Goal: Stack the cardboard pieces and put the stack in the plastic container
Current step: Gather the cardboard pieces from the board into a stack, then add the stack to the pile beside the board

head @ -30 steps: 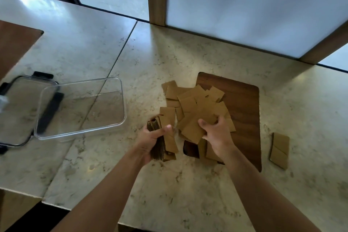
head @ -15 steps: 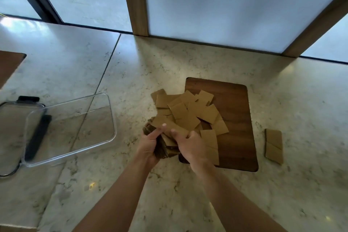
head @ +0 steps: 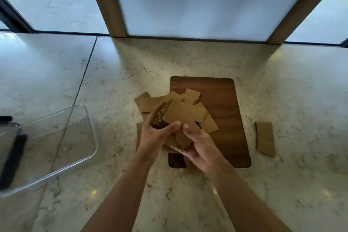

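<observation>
My left hand (head: 154, 137) grips a stack of brown cardboard pieces (head: 161, 117), held on edge and tilted above the counter. Against the stack's right side my right hand (head: 200, 149) presses a flat cardboard piece (head: 180, 133). Behind the hands, several loose cardboard pieces (head: 190, 107) lie in a heap on a dark wooden board (head: 224, 103). Two more pieces (head: 265, 138) rest on the counter to the right of the board. The clear plastic container (head: 54, 145) stands open at the left, apart from both hands.
A lid with black clips (head: 11, 156) lies at the far left, partly under the container's edge. The marble counter (head: 293, 88) ends at a window wall with wooden posts (head: 105, 2) behind. A seam (head: 84, 73) runs through the counter.
My right hand brought a piece from the heap to the stack in my left hand. The stack has lifted and tilted up. The camera view shifted right, so the container sits further left.
</observation>
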A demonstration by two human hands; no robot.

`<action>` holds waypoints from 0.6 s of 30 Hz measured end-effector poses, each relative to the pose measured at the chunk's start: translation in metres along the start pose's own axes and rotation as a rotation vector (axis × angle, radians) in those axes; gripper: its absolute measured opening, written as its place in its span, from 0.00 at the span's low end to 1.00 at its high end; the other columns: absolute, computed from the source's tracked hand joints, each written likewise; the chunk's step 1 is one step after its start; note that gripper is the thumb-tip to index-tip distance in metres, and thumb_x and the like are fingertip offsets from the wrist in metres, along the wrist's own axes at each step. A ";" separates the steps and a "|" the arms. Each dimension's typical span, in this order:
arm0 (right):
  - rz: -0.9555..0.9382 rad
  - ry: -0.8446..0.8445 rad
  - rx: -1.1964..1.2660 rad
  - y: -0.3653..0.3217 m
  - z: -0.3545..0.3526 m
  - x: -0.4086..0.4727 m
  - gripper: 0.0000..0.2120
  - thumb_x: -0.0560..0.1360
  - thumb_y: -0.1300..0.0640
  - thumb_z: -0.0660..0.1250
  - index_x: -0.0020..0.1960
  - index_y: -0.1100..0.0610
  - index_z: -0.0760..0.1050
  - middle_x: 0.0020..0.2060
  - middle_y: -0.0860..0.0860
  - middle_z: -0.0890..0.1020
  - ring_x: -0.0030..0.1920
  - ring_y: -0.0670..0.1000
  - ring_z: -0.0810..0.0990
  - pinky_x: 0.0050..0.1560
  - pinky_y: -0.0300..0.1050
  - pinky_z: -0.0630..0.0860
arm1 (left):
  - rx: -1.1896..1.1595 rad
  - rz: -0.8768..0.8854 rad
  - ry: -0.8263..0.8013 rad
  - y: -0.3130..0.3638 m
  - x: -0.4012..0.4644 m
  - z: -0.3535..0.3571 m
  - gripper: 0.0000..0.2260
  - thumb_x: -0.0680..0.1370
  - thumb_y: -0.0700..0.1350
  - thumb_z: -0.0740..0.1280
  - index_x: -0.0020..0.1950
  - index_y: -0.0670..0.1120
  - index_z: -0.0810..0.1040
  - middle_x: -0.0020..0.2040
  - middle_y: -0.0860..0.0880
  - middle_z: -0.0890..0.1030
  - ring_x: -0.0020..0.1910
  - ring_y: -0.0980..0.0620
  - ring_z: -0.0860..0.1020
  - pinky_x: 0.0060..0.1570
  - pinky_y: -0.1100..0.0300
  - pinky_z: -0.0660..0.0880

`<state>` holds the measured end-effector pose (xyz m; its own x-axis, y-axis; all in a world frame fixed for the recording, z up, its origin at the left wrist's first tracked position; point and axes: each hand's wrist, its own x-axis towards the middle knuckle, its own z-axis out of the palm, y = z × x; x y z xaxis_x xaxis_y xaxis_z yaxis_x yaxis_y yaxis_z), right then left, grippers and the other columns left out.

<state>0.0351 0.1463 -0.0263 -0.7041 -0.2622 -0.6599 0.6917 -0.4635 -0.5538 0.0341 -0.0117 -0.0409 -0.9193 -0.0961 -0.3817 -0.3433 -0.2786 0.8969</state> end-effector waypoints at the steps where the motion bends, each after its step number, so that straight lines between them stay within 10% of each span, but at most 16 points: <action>1: -0.103 0.036 -0.068 -0.011 -0.010 -0.002 0.27 0.71 0.54 0.77 0.67 0.58 0.75 0.62 0.60 0.82 0.60 0.59 0.84 0.59 0.60 0.81 | -0.017 0.015 -0.052 0.002 0.004 0.003 0.36 0.67 0.45 0.83 0.74 0.51 0.76 0.65 0.43 0.84 0.63 0.43 0.84 0.58 0.43 0.83; 5: -0.501 0.174 -0.625 -0.052 -0.050 -0.017 0.25 0.70 0.61 0.77 0.63 0.48 0.73 0.56 0.44 0.81 0.55 0.41 0.82 0.52 0.42 0.82 | 0.077 0.032 -0.058 0.012 0.009 0.038 0.32 0.70 0.59 0.74 0.73 0.55 0.76 0.63 0.46 0.83 0.61 0.51 0.84 0.52 0.59 0.82; 10: -0.681 0.196 -0.925 -0.056 -0.123 -0.024 0.29 0.69 0.62 0.79 0.66 0.48 0.73 0.57 0.37 0.78 0.59 0.43 0.80 0.55 0.41 0.81 | 0.235 0.090 -0.025 -0.030 0.005 0.119 0.26 0.74 0.65 0.62 0.65 0.51 0.79 0.55 0.46 0.84 0.53 0.51 0.84 0.48 0.59 0.82; 18: -0.798 0.600 -0.291 -0.006 -0.157 -0.001 0.22 0.72 0.46 0.67 0.65 0.46 0.76 0.52 0.49 0.84 0.54 0.52 0.84 0.50 0.53 0.83 | 0.305 0.189 0.311 -0.110 0.014 0.177 0.06 0.83 0.44 0.68 0.55 0.51 0.85 0.47 0.57 0.87 0.48 0.60 0.85 0.49 0.58 0.84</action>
<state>0.0571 0.2825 -0.1019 -0.8334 0.5326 -0.1473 0.1276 -0.0740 -0.9891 0.0245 0.1872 -0.1060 -0.8860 -0.4123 -0.2120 -0.2588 0.0604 0.9640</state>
